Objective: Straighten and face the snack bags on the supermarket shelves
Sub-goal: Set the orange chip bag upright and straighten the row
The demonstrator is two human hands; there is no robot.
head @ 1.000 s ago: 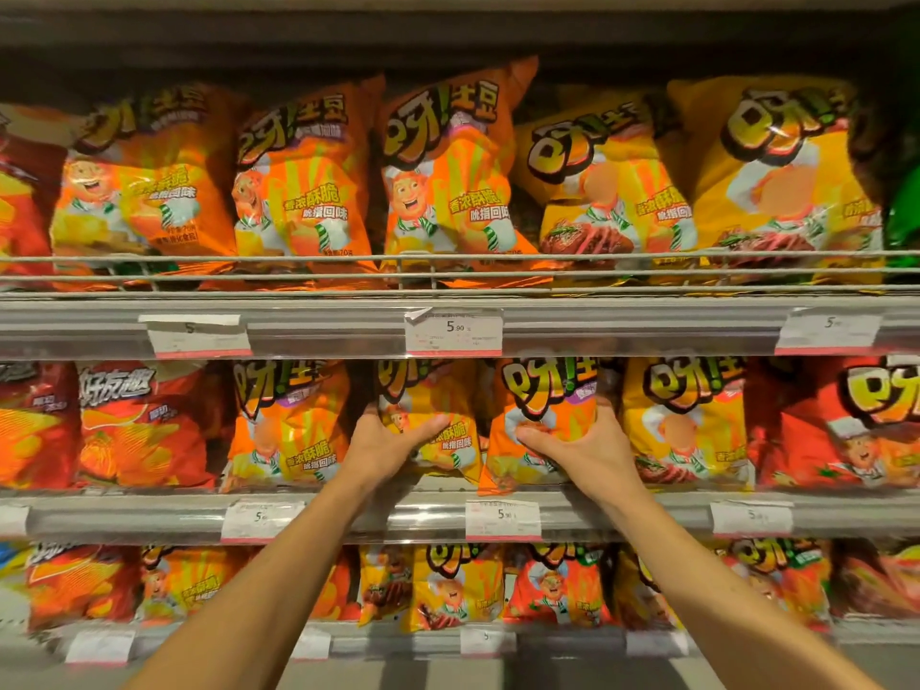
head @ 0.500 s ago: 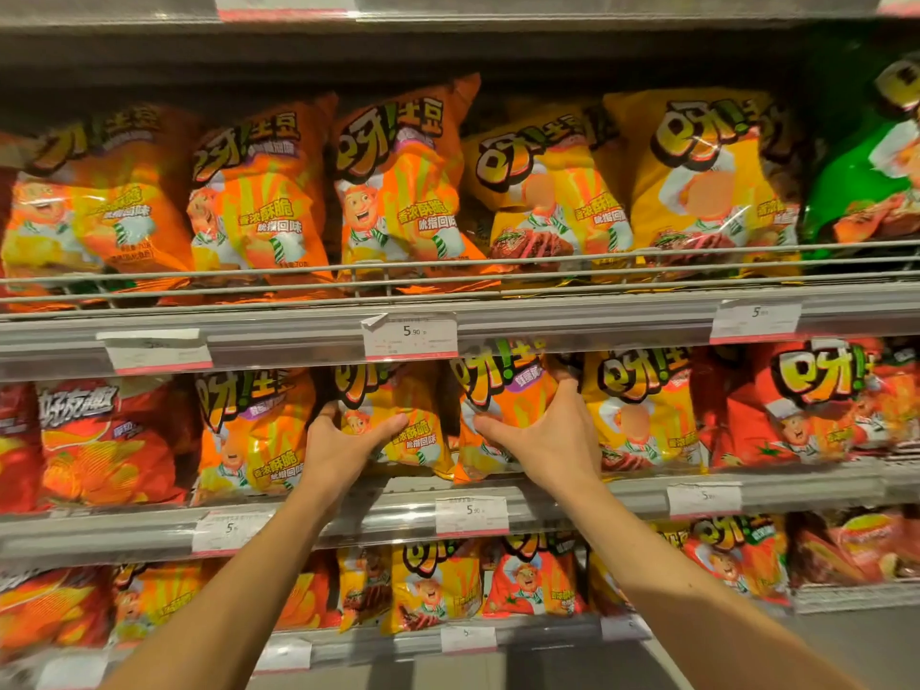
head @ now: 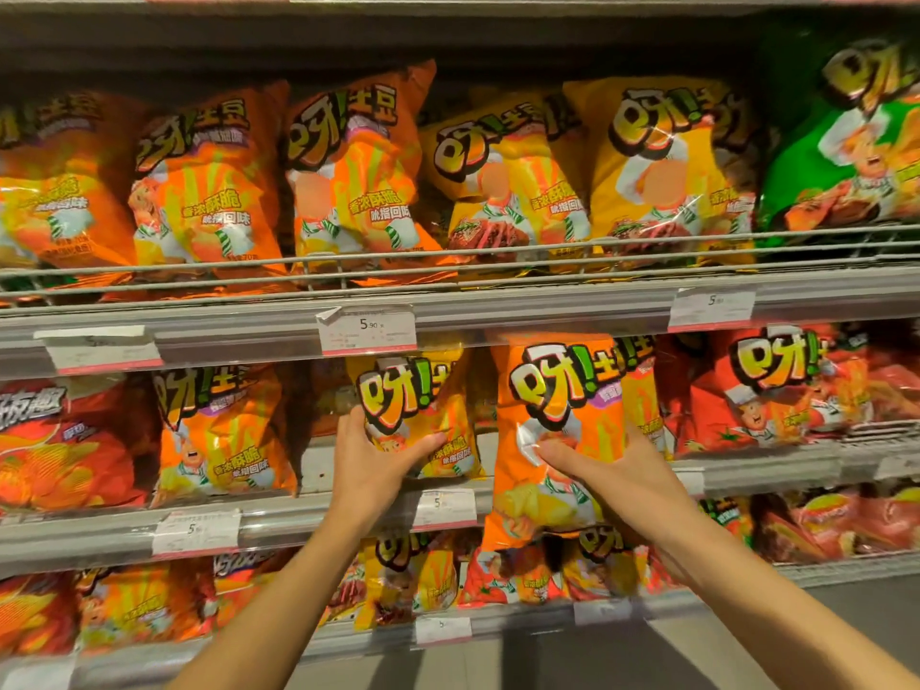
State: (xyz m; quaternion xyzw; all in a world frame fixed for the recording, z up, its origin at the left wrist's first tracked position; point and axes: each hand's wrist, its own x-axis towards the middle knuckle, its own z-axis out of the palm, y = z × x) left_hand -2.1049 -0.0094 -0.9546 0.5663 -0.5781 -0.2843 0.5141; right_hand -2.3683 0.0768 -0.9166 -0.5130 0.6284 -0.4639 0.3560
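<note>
On the middle shelf (head: 279, 522) my left hand (head: 371, 463) grips a small orange snack bag (head: 423, 415) by its lower left side, thumb across the front. My right hand (head: 615, 478) holds a larger orange snack bag (head: 557, 430) pulled forward out of the row, so that it hangs in front of the shelf edge, upright with its front facing me. Another orange bag (head: 221, 435) stands to the left, with a dark gap between it and the bag in my left hand.
The top shelf (head: 547, 303) holds orange, yellow and green bags behind a wire rail. Red bags (head: 766, 390) fill the middle shelf's right and far left. Price tags (head: 367, 331) hang on the shelf edges. More bags sit on the bottom shelf (head: 498, 622).
My right hand has drawn its orange bag out and down in front of the shelf edge. My left hand has closed round the small bag. The view has shifted left and closer.
</note>
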